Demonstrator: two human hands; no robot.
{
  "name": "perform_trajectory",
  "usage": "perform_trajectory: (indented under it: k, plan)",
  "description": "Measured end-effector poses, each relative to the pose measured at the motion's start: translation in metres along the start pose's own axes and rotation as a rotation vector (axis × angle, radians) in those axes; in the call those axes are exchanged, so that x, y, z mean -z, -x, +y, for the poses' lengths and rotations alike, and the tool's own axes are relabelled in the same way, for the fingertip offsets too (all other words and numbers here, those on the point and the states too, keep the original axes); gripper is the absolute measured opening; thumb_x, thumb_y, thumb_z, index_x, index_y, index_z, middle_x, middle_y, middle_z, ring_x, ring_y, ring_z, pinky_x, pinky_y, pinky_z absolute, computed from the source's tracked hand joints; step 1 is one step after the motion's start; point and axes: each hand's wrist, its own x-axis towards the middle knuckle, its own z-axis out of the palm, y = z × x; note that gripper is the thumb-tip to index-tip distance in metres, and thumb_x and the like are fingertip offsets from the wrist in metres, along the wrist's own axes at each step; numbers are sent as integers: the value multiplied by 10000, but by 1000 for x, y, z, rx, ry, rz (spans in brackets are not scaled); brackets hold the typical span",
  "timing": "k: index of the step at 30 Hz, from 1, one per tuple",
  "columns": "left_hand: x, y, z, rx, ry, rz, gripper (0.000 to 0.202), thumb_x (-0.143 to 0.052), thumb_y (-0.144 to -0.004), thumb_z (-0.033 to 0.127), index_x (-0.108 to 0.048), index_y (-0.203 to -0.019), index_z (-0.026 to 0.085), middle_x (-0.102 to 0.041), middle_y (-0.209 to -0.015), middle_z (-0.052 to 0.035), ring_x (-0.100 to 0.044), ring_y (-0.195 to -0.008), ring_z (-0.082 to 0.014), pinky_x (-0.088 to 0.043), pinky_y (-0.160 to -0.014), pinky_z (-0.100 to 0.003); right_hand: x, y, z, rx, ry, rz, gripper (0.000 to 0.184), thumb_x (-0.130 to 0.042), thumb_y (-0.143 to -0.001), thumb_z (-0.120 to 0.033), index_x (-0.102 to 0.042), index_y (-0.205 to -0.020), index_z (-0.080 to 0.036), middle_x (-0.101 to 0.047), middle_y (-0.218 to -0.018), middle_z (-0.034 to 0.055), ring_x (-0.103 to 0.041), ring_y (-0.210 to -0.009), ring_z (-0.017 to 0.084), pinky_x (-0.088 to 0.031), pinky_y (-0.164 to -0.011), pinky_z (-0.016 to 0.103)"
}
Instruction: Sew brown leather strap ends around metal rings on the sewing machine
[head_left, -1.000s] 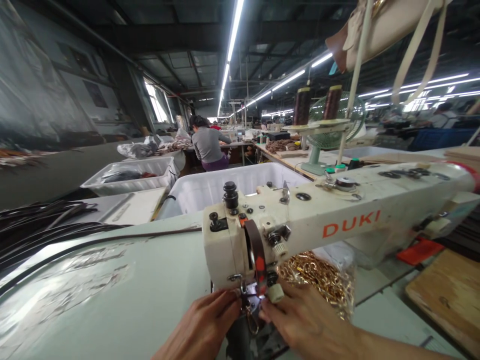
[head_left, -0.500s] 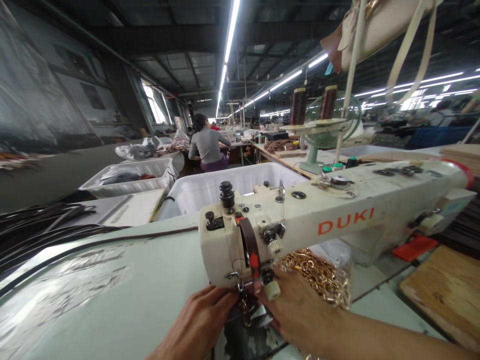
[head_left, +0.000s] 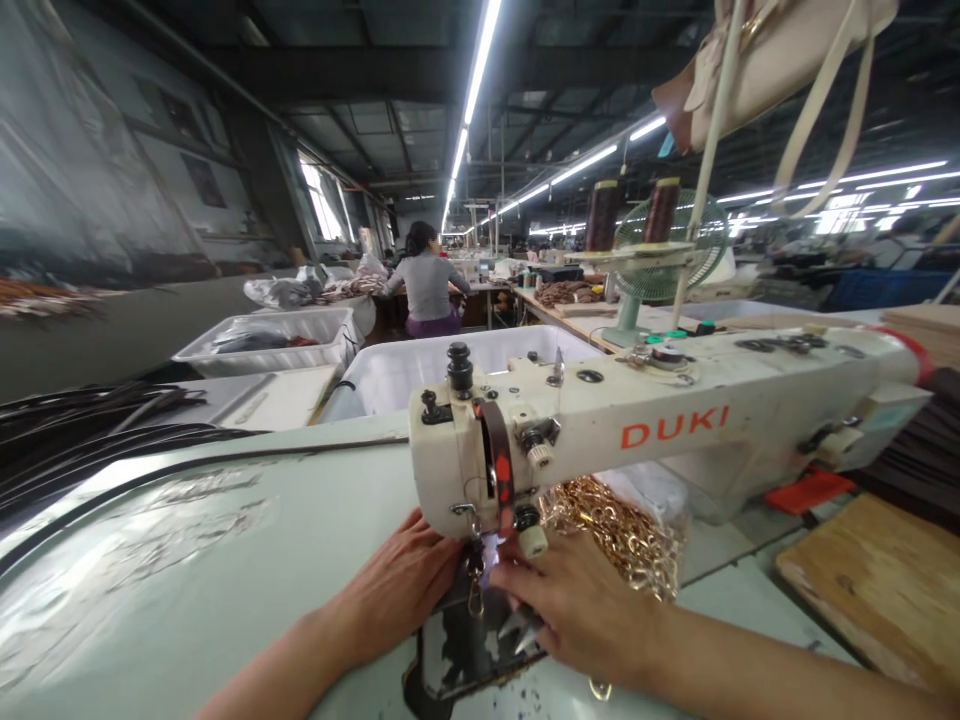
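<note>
Both my hands meet under the head of a cream DUKI sewing machine (head_left: 675, 430). My left hand (head_left: 397, 590) comes in from the left, its fingers closed against a small dark strap piece (head_left: 480, 580) at the needle, where a gold clasp hangs. My right hand (head_left: 577, 610) lies on the dark needle plate (head_left: 465, 650) from the right, fingertips pinched on the same piece. The needle itself is hidden behind the fingers.
A clear bag of gold metal rings (head_left: 622, 530) lies just behind my right hand. Long black straps (head_left: 90, 440) trail across the table at left. White bins (head_left: 390, 375) stand behind, a wooden board (head_left: 870, 580) at right, a person (head_left: 429, 285) sits far off.
The camera has tipped and shifted, so the machine sits higher in view. Both hands have slid a little forward and down along the needle plate, still together at the needle.
</note>
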Motion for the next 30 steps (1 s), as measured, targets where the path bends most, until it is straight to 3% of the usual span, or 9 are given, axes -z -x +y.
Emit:
perform_trajectory:
  k: [3, 6, 18, 21, 24, 26, 30]
  plan:
    - [-1, 0, 2, 14, -61, 22, 242, -323, -961, 138, -549, -889, 190, -648, -963, -52, -605, -867, -185, -491, -848, -324, -7, 0, -6, 200, 160, 11, 126, -495, -955, -166, -550, -1067, -148, -622, -928, 50, -571, -829, 196, -407, -562, 310]
    - [-3, 0, 4, 0, -97, 55, 217, -345, -945, 113, -547, -901, 180, -635, -953, -56, -596, -842, -183, -491, -841, -330, -11, -7, -11, 324, 273, -1, 110, -489, -921, -82, -552, -1009, -105, -577, -821, 52, -550, -761, 196, -342, -483, 309]
    - [-5, 2, 8, -30, -152, 105, 200, -389, -937, 98, -570, -894, 172, -629, -973, -60, -580, -951, -202, -484, -919, -353, -5, -11, -12, 414, 279, -42, 57, -516, -913, -95, -540, -880, -134, -540, -773, 21, -521, -651, 159, -361, -486, 309]
    - [-6, 2, 5, -41, -125, 118, 207, -379, -941, 91, -570, -969, 168, -618, -1029, -61, -574, -990, -192, -484, -934, -331, -2, -13, -18, 372, 361, -72, 68, -565, -852, -63, -546, -887, -119, -549, -796, 51, -545, -688, 183, -367, -479, 307]
    - [-5, 2, 7, -34, -140, 130, 197, -385, -936, 89, -565, -971, 161, -612, -1032, -67, -576, -988, -192, -487, -937, -331, -12, -18, -24, 341, 411, -36, 151, -561, -778, -28, -545, -892, -125, -565, -809, 79, -560, -691, 212, -368, -471, 305]
    - [-2, 3, 11, -27, -190, 125, 171, -404, -927, 101, -565, -939, 158, -612, -1015, -72, -578, -968, -193, -483, -948, -335, -28, -18, -24, 269, 404, 84, 182, -519, -741, -12, -539, -857, -152, -574, -772, 82, -553, -625, 212, -363, -475, 310]
    - [-3, 6, 10, -45, -320, 82, 102, -487, -905, 196, -578, -928, 156, -608, -1041, -76, -576, -989, -197, -466, -966, -306, -76, -16, -13, -78, 244, 463, 309, -419, -664, 8, -581, -817, -207, -622, -726, 86, -556, -555, 220, -384, -539, 354]
